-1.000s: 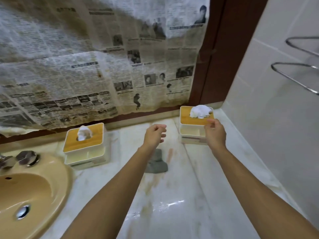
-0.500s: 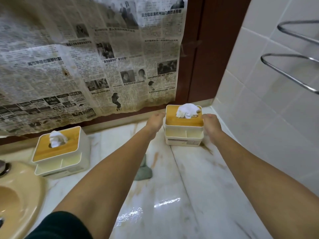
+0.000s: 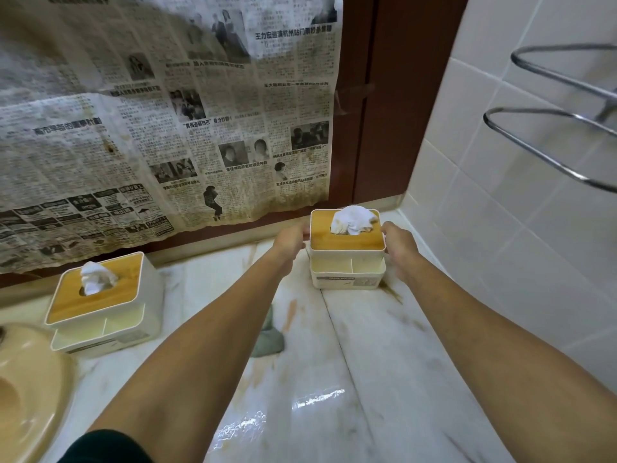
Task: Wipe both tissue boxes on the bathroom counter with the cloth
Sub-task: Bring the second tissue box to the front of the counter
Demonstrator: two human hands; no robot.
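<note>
The far tissue box [image 3: 347, 262] stands at the back of the counter [image 3: 384, 379], near the corner where the wooden frame [image 3: 377, 95] meets the tiled wall [image 3: 500, 228]. Its long axis runs from 9 o'clock to 3 o'clock. Its wooden lid faces up with a white tissue [image 3: 352, 220] bunched in the slot, and its open front tray, split into 2 compartments, faces 6 o'clock.

The left hand [image 3: 290, 240] grips the box's side at 9 o'clock. The right hand [image 3: 399, 248] grips the side at 3 o'clock, with the thumb on the upper rim. Whether the base touches the marble I cannot tell.

The near tissue box [image 3: 103, 305] sits well apart from it, toward 8 o'clock. It is of the same make, its long axis running roughly from 8 to 2 and its tray facing about 5 o'clock.

The grey cloth [image 3: 268, 339] lies on the counter between the 2 boxes, toward 7 o'clock from the far one. It is partly hidden by the left forearm, and neither hand touches it.

The counter is pale, glossy marble with brown streaks and a wet glint toward 6 o'clock. A beige sink [image 3: 23, 379] fills the 8 o'clock corner. Stained newspaper [image 3: 167, 128] hangs across the back from 9 to 12 o'clock. A chrome towel rail [image 3: 551, 111] juts from the tiles at 2 o'clock.
</note>
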